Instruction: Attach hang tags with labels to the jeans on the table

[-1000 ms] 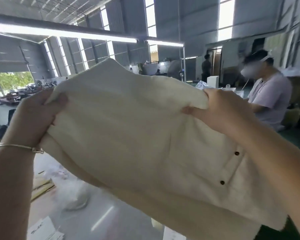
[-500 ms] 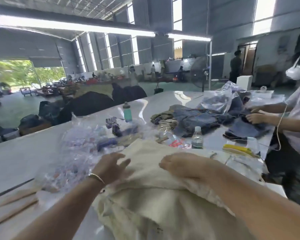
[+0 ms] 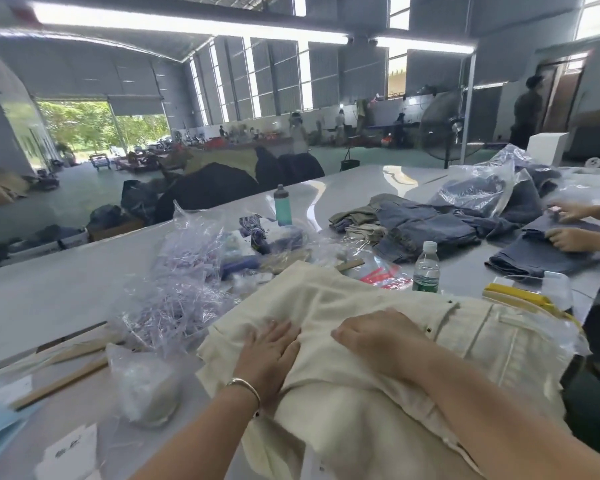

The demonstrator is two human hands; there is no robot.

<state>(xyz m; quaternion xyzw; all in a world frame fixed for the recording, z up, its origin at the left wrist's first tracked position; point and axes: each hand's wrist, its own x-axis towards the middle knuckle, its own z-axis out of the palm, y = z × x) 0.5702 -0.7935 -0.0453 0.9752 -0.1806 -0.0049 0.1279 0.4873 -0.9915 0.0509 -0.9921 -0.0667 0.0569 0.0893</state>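
Cream jeans (image 3: 343, 299) lie in a folded heap on the grey table (image 3: 49, 292) right in front of me. My left hand (image 3: 269, 351), with a bracelet at the wrist, lies flat on the cloth with straight fingers. My right hand (image 3: 378, 336) rests on the jeans just to the right, knuckles up and fingers bent down onto the fabric; whether it pinches the cloth is hidden. White paper tags (image 3: 71, 452) lie at the near left edge. A heap of clear plastic fasteners in a bag (image 3: 177, 292) sits left of the jeans.
Blue jeans (image 3: 426, 230) are piled at the back right, where another person's hands (image 3: 568, 226) work on a pair. A clear water bottle (image 3: 426, 268), a teal bottle (image 3: 283, 206), a yellow tool (image 3: 520, 296), wooden sticks (image 3: 59, 379) and a wrapped bundle (image 3: 149, 389) surround the cream jeans.
The cream jeans were held up in both hands a second ago; they now lie on the table. Both hands have let go of the edges and rest on top of the cloth.
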